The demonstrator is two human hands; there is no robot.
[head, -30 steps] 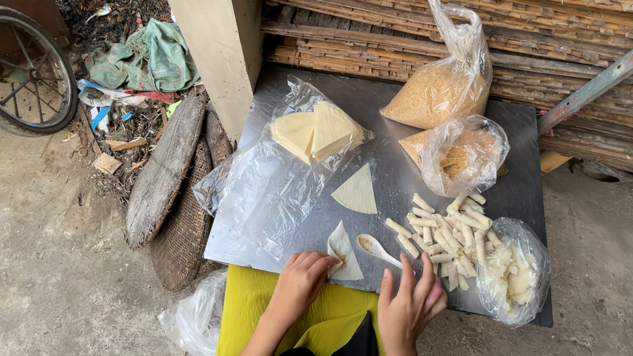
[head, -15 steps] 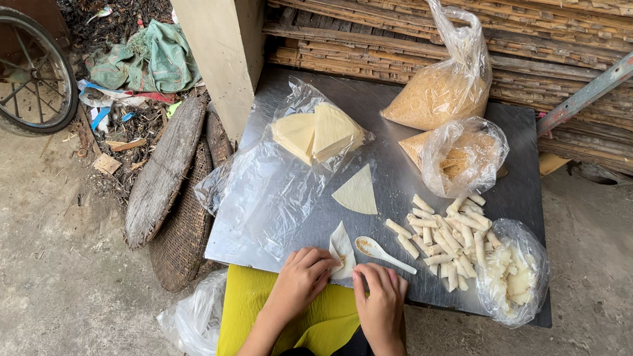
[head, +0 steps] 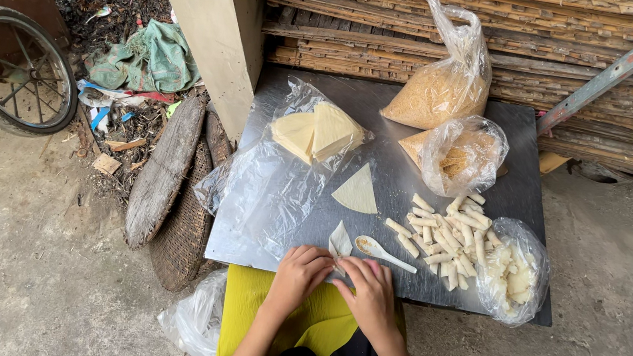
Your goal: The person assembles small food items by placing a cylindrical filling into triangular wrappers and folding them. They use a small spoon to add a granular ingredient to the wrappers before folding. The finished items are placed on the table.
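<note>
Pale dough wrapper [head: 340,242], folded into a little cone shape, sits right at the near edge of the counter [head: 413,109], and both hands are working it. The left hand [head: 300,273] has its fingers [head: 315,257] curled in and pinching the near corner of the wrapper; the right hand [head: 371,291] is curled over beside it, fingertips tucked down against the same piece. So both sets of fingers are mostly closed, nothing else in them as far as I can see, though the right palm hides whatever's underneath.

Looks to me like the folding/rolling step, with the filling probably already in. My guess is that a clean finish takes a tight tuck and steady pressure so the thin sheet doesn't tear.

Just to the right of the hands there's a white spoon [head: 384,251] lying flat. A bit farther out sits a flat triangle wrapper [head: 357,191], and to the right a loose heap of finished rolls [head: 447,230] spilling toward a clear bag of rolls [head: 515,273]. Far side has a stack of wrappers [head: 318,131] on a plastic sheet, plus two bags of golden crumbs [head: 442,89], one tied tall and one open. Old wheel [head: 12,68] way off to the left on the ground.
</note>
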